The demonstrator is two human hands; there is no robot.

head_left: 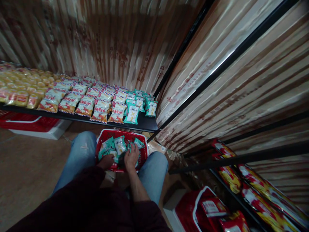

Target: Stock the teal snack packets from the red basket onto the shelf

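Note:
Between my knees stands a red shopping basket (pixel 145 154) with green-and-white snack bags (pixel 120 144) lying loosely in it. My left hand (pixel 107 161) is at the basket's near left side, its fingers curled in against the edge of a snack bag. Reaching over the right half is my right hand (pixel 131 158), fingers apart and pointing down among the green bags; its fingertips are partly hidden. On the black shelf (pixel 148 123) just beyond the basket, matching green bags (pixel 132 113) stand at the right end.
White-and-orange snack bags (pixel 85 105) and yellow packs (pixel 18 96) fill the shelf leftward. Under it sits another red basket (pixel 29 124). At lower right are a red basket (pixel 185 209) with red bags and a rack of red-and-yellow bags (pixel 227 177). Black posts (pixel 217 71) slant past the curtain (pixel 108 48).

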